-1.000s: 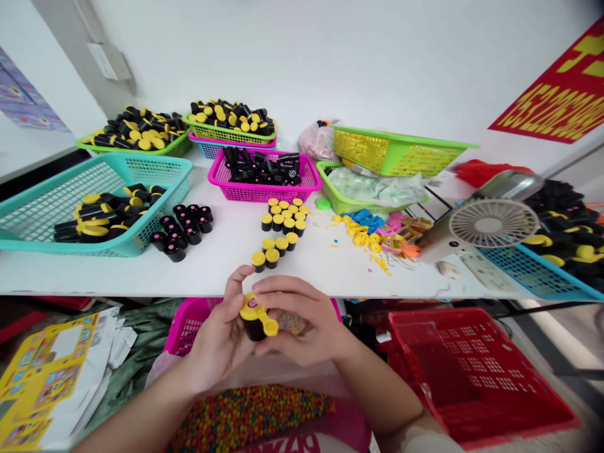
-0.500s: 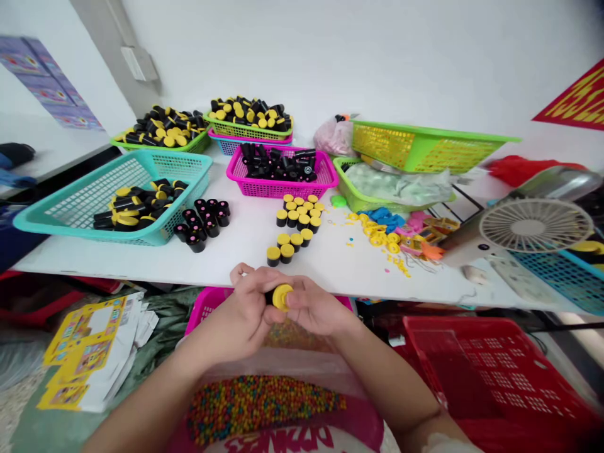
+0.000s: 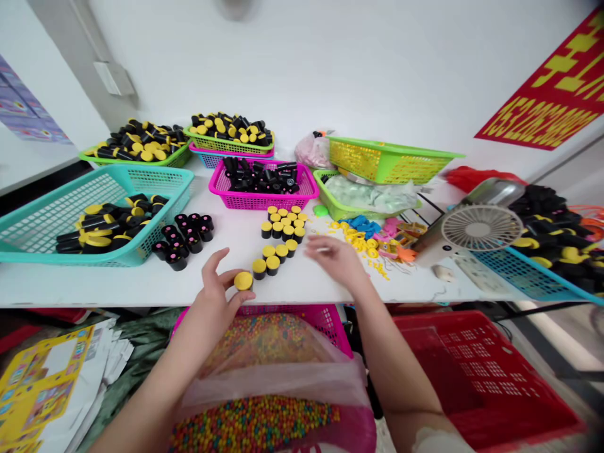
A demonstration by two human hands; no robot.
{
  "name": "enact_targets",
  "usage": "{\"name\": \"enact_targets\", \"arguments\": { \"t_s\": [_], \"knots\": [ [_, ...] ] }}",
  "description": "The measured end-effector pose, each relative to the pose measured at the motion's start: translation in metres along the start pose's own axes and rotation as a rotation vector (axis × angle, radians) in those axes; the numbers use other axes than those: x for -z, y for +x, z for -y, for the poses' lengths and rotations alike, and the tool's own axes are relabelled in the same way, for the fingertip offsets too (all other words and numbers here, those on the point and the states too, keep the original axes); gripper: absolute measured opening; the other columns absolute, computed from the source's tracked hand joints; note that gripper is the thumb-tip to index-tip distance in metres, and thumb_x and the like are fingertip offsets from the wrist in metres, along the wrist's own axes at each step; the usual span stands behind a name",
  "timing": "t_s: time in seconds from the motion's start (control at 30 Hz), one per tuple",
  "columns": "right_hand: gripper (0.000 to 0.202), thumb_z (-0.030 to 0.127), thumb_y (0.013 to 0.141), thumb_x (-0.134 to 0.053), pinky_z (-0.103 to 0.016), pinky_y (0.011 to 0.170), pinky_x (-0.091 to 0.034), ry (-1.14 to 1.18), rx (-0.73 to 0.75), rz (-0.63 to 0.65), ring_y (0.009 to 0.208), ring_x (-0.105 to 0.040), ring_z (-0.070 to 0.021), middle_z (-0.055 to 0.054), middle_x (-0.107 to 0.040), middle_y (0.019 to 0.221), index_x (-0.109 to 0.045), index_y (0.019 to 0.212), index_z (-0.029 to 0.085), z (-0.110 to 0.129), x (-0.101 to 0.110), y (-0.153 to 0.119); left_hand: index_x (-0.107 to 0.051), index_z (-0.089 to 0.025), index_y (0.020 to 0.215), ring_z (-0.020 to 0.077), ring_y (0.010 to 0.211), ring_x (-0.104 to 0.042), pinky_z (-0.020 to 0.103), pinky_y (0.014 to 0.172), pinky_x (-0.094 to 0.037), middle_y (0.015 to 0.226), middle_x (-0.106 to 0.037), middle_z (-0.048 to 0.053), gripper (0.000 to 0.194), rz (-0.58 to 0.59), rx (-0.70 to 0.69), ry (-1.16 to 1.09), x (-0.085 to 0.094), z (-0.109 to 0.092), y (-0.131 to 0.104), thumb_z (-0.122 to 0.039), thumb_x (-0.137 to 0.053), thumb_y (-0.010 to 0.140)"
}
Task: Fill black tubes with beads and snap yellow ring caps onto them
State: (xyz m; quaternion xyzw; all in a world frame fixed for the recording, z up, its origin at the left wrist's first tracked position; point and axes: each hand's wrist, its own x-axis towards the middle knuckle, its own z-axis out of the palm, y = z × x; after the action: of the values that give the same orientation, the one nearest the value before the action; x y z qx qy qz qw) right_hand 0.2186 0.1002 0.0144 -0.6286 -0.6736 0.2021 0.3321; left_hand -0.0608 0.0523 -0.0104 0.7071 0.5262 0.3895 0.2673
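Note:
My left hand (image 3: 219, 292) has its thumb and fingers around a small black canister with a yellow cap (image 3: 243, 280), upright at the table's front edge. Just beyond it, several matching yellow-capped canisters (image 3: 272, 264) stand in a loose cluster that reaches back toward the pink basket. My right hand (image 3: 337, 259) hovers to the right of that cluster, fingers loosely stretched, slightly blurred, with nothing visible in them. Close by lie loose yellow rings (image 3: 370, 245). Left of my left hand stand several uncapped black canisters (image 3: 177, 259) with pink dots on top.
A teal basket (image 3: 28, 217) at left and a pink basket (image 3: 271, 201) behind hold canisters. Green baskets (image 3: 391, 151) stand at the back. A fan (image 3: 481, 228) is at right. Below the table edge, a bag of colored beads (image 3: 264, 418) lies before me, beside a red crate (image 3: 509, 371).
My hands have parted. The left carried the yellow-capped canister from in front of me to the table edge; the right moved off to the right, toward the yellow rings. The view has shifted right.

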Motion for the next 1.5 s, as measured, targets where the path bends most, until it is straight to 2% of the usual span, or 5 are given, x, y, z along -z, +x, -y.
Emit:
{"name": "enact_targets", "arguments": {
  "t_s": [0.33, 0.63, 0.9, 1.23, 1.5],
  "knots": [
    [0.033, 0.036, 0.095, -0.060, -0.043, 0.090, -0.055, -0.459, -0.185, 0.041, 0.106, -0.063, -0.0222, -0.009, -0.061, 0.124, -0.059, 0.123, 0.018, -0.093, 0.045, 0.097, -0.014, -0.021, 0.151, 0.0357, 0.120, -0.063, 0.050, 0.098, -0.050, 0.141, -0.055, 0.023, 0.083, 0.147, 0.186, 0.136, -0.028, -0.016, 0.031, -0.015, -0.065, 0.086],
    [0.016, 0.029, 0.094, -0.062, -0.037, 0.086, -0.053, -0.275, -0.198, -0.042, 0.097, -0.063, -0.0184, -0.007, -0.066, 0.108, -0.065, 0.103, 0.017, -0.098, 0.052, 0.096, -0.051, -0.016, 0.129, 0.0311, 0.108, -0.067, 0.043, 0.094, -0.051, 0.121, -0.067, 0.016, 0.040, -0.280, 0.292, 0.498, 0.047, 0.012, 0.027, -0.024, -0.058, 0.091],
    [0.017, 0.013, 0.095, -0.038, -0.025, 0.060, -0.046, 0.299, -0.305, -0.300, 0.057, -0.051, -0.0120, 0.003, -0.052, 0.066, -0.044, 0.082, 0.022, -0.046, 0.051, 0.076, -0.053, -0.015, 0.114, 0.0340, 0.101, -0.069, 0.045, 0.088, -0.052, 0.106, -0.071, 0.017, 0.036, -0.290, 0.507, 0.504, 0.065, 0.055, 0.050, -0.031, -0.064, 0.084],
    [0.027, 0.047, 0.084, -0.069, -0.020, 0.049, -0.039, 0.856, 0.025, 0.234, 0.051, -0.045, -0.0079, 0.006, -0.052, 0.065, -0.060, 0.093, 0.023, 0.099, -0.012, -0.052, -0.045, -0.021, 0.087, 0.0209, 0.093, -0.070, 0.037, 0.086, -0.056, 0.103, -0.073, 0.008, 0.041, 0.062, 0.081, -0.487, 0.037, -0.050, 0.000, -0.033, -0.082, 0.072],
    [0.025, 0.048, 0.085, -0.067, -0.024, 0.050, -0.038, 0.878, -0.036, 0.130, 0.053, -0.047, -0.0112, 0.007, -0.051, 0.056, -0.058, 0.090, 0.025, 0.109, -0.045, -0.077, -0.042, -0.025, 0.117, 0.0200, 0.121, -0.054, 0.036, 0.101, -0.044, 0.129, -0.054, 0.009, 0.027, 0.135, -0.184, -0.547, 0.007, -0.043, -0.031, -0.032, -0.057, 0.096]
  ]
}}
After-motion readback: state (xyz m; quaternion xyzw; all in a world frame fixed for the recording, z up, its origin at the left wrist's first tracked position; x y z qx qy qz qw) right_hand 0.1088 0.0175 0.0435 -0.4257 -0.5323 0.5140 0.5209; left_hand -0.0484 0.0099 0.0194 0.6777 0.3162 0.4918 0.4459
